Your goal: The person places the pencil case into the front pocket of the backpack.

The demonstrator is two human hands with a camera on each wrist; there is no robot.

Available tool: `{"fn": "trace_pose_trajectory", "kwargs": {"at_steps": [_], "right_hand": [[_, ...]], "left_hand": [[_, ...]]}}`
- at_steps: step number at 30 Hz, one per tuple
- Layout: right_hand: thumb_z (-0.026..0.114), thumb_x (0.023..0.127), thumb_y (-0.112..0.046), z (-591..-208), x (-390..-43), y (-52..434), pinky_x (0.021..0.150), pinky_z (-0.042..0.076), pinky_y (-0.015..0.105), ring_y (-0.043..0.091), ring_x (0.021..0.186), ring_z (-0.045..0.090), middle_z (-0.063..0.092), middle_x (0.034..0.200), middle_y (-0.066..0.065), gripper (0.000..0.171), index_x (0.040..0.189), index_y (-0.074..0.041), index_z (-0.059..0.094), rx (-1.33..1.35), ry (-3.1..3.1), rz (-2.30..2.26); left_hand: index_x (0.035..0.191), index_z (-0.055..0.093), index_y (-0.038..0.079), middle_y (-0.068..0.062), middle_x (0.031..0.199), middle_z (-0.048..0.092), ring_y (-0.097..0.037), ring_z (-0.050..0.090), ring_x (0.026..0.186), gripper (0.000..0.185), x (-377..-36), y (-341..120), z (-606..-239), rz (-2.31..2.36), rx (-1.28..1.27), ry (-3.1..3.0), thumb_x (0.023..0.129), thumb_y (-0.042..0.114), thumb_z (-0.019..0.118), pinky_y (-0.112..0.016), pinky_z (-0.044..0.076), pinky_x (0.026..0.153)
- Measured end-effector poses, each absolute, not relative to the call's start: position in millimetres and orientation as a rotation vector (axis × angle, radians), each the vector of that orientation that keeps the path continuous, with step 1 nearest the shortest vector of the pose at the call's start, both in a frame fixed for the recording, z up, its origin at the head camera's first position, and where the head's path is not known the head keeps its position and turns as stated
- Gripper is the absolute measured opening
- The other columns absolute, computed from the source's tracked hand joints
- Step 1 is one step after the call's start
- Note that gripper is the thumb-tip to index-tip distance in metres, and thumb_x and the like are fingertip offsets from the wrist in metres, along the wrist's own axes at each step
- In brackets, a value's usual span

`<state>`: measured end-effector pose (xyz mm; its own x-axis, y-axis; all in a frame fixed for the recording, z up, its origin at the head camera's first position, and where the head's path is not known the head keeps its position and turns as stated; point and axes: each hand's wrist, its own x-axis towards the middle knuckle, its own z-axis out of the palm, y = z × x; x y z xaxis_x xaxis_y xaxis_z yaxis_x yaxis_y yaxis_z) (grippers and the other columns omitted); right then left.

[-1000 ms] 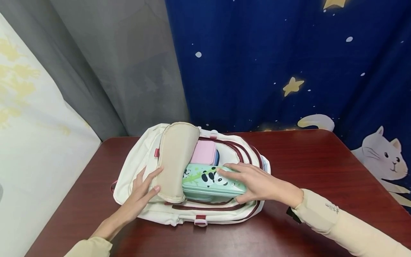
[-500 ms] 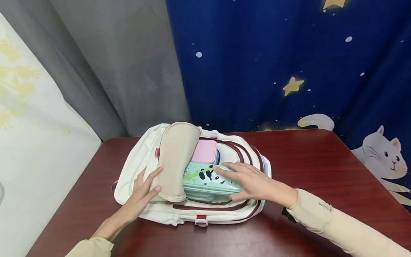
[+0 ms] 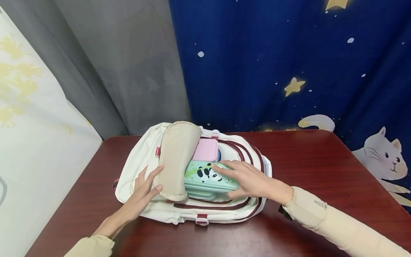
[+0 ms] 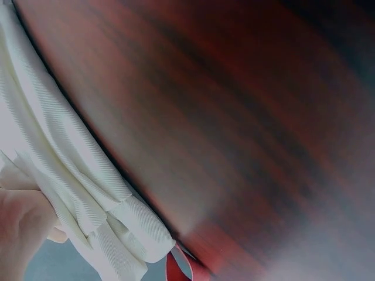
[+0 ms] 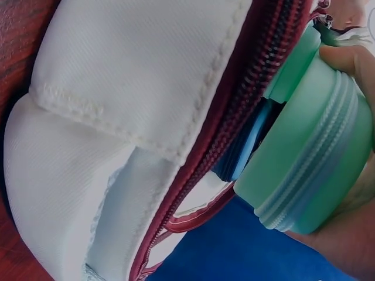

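Note:
A white backpack (image 3: 144,157) with maroon zips lies flat on the red-brown table (image 3: 308,160), its main compartment unzipped. My left hand (image 3: 156,179) holds the beige inner flap (image 3: 176,157) folded back, thumb on its edge and fingers behind it. My right hand (image 3: 224,180) grips a mint-green panda pencil case (image 3: 200,175), fingers on top and thumb on the near side, with the case lying partly under the flap inside the opening. A pink box (image 3: 205,150) sits in the bag just beyond it. In the right wrist view the pencil case (image 5: 310,170) rests against the zip edge.
A grey curtain (image 3: 128,64) and a blue star-and-cat cloth (image 3: 289,53) hang behind the table. A pale wall panel (image 3: 35,135) stands at the left. Bare tabletop lies to the right of and in front of the backpack. The left wrist view shows white fabric (image 4: 70,170) on the table (image 4: 234,117).
My right hand has slid the pencil case leftward, further into the backpack and under the flap. The left hand has kept its hold on the flap.

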<state>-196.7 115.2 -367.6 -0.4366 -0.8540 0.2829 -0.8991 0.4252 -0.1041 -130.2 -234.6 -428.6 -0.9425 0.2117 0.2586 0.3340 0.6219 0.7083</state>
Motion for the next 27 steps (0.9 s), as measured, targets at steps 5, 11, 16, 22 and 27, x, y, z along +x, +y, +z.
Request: {"fn": "trace_pose_trajectory", "kwargs": {"at_steps": [5,11,16,22,27], "right_hand": [[0.074,0.071,-0.035,-365.0,-196.6,110.8,0.089,0.041,0.047,0.029,0.115,0.048,0.046,0.134,0.016,0.079,0.139,-0.01,0.044,1.563,-2.483,0.35],[0.073,0.072,-0.036,-364.0,-198.3,106.2,0.087,0.043,0.047,0.03,0.116,0.048,0.046,0.134,0.016,0.077,0.139,-0.011,0.044,1.556,-2.506,0.324],[0.072,0.073,-0.04,-364.4,-201.6,110.8,0.091,0.04,0.045,0.027,0.118,0.047,0.046,0.134,0.013,0.08,0.141,-0.013,0.041,1.56,-2.52,0.28],[0.07,0.073,-0.055,-359.5,-201.0,130.2,0.098,0.031,0.048,0.023,0.126,0.039,0.04,0.141,0.008,0.088,0.143,-0.013,0.037,1.513,-2.518,0.392],[0.068,0.072,-0.061,-360.5,-192.6,160.3,0.101,0.03,0.045,0.018,0.131,0.032,0.036,0.145,0.003,0.092,0.145,-0.015,0.034,1.343,-2.604,0.549]], "left_hand": [[0.145,0.029,0.031,-0.021,0.147,0.005,-0.044,0.004,0.13,0.055,-129.4,-235.7,-426.9,-1.215,-0.461,-2.678,0.095,0.024,0.049,-0.068,0.01,0.09],[0.146,0.029,0.03,-0.022,0.147,0.005,-0.045,0.005,0.129,0.055,-128.3,-237.8,-427.2,-1.215,-0.458,-2.672,0.095,0.023,0.049,-0.067,0.01,0.091],[0.146,0.026,0.032,-0.021,0.148,0.004,-0.044,0.004,0.131,0.055,-128.6,-236.9,-428.8,-1.198,-0.455,-2.697,0.096,0.025,0.047,-0.067,0.011,0.091],[0.146,0.025,0.034,-0.022,0.148,0.005,-0.043,0.005,0.131,0.054,-131.7,-234.5,-428.2,-1.163,-0.449,-2.713,0.097,0.028,0.046,-0.065,0.011,0.092],[0.146,0.025,0.033,-0.022,0.148,0.006,-0.045,0.006,0.129,0.054,-129.7,-234.1,-427.8,-1.152,-0.445,-2.712,0.097,0.028,0.046,-0.064,0.012,0.091]]}}
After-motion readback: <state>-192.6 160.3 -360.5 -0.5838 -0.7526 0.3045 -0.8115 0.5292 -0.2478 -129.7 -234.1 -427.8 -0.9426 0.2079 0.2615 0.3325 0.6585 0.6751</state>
